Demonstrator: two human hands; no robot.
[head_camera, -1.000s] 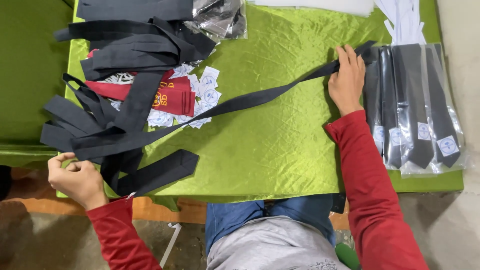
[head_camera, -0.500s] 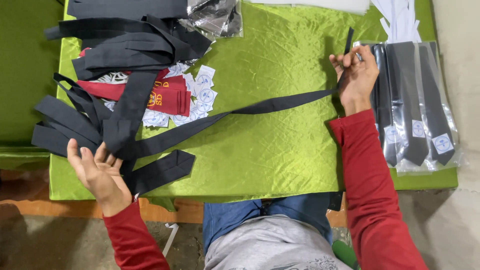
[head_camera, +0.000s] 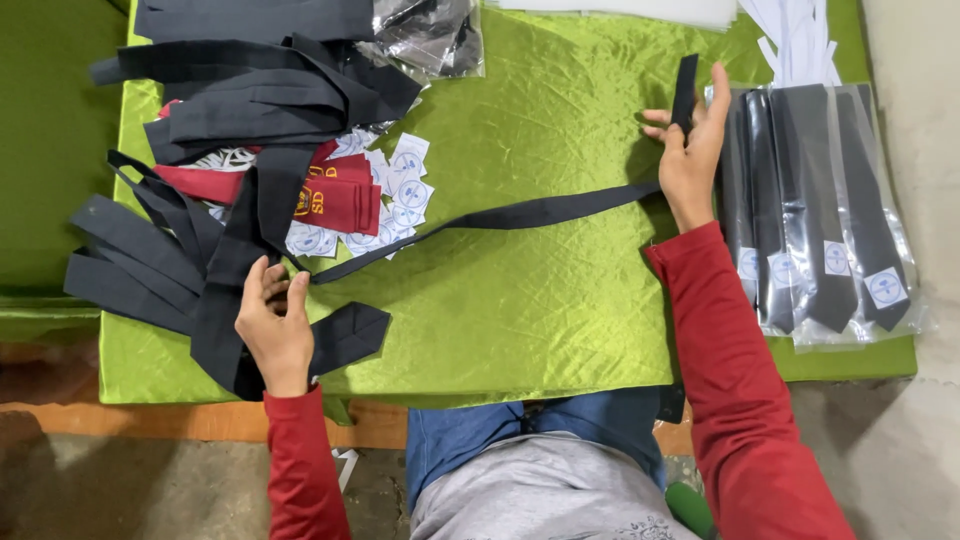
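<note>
Hands first. My right hand (head_camera: 690, 150) is half open over the green cloth (head_camera: 560, 300), thumb and fingers pinching the narrow end of a black tie (head_camera: 520, 213), which bends upright above the knuckles. From there the tie stretches flat across the cloth to my left hand (head_camera: 273, 325), whose loosely curled fingers rest on the tie's wide end near the cloth's front edge; I can't tell whether it truly grips it or only presses it down.

Counting: four bagged ties (head_camera: 820, 210) lie side by side just right of my right hand, each in clear plastic with a small white label. A heap of loose black ties (head_camera: 200, 180) sits beside my left hand, too tangled to count. One red tie (head_camera: 330, 200) lies on scattered white labels (head_camera: 405, 185).
</note>
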